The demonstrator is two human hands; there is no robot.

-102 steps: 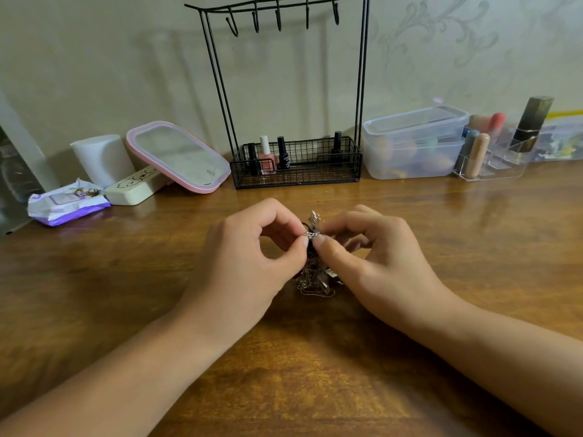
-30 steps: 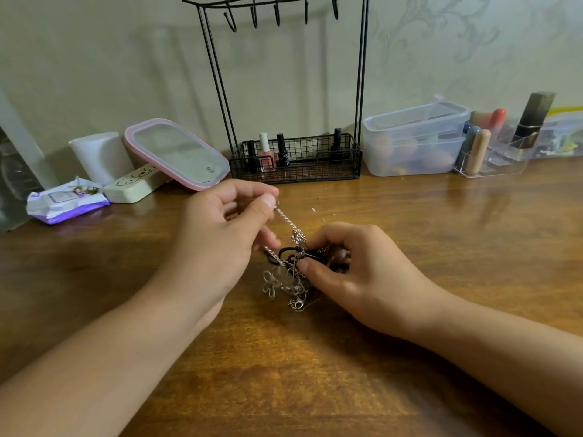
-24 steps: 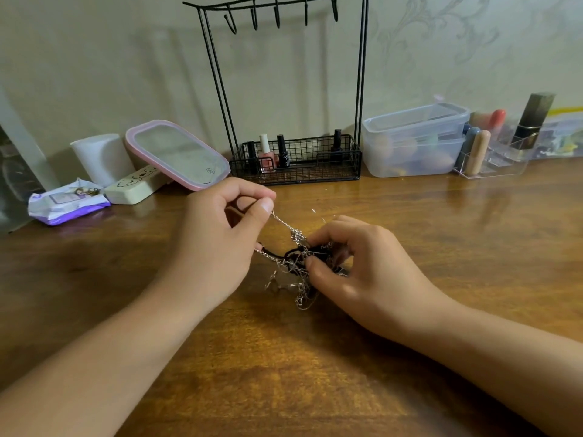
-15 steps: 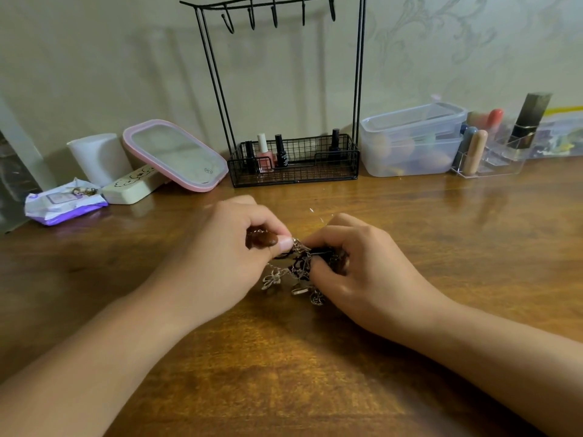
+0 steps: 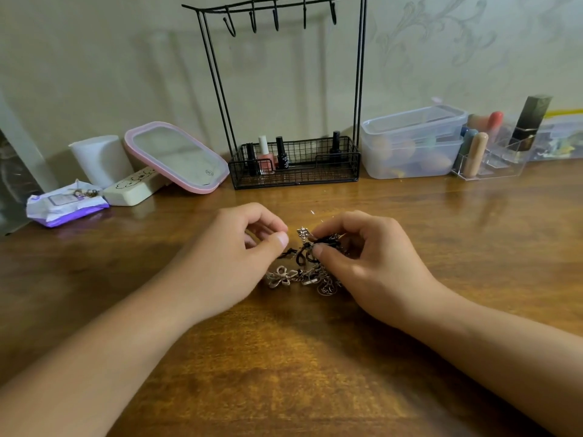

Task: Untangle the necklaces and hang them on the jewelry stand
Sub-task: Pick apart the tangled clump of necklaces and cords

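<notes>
- Fingers of my right hand point(image 5: 366, 263) pinched the tangled necklaces point(image 5: 304, 266) mid-counter, anchoring the knot.
- Left hand point(image 5: 233, 257) fingers curled; whether gripping a strand, I couldn't tell.

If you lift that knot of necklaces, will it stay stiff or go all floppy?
Probably floppy: the tangled necklaces are thin chain and cord, sagging onto the table below the right hand. Likely light. Loose loops may snag.

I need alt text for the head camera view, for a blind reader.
Two hands, left hand and right hand, pick at a tangled clump of silver and black necklaces on a brown wooden table; the black wire jewelry stand behind has bare hooks.
</notes>
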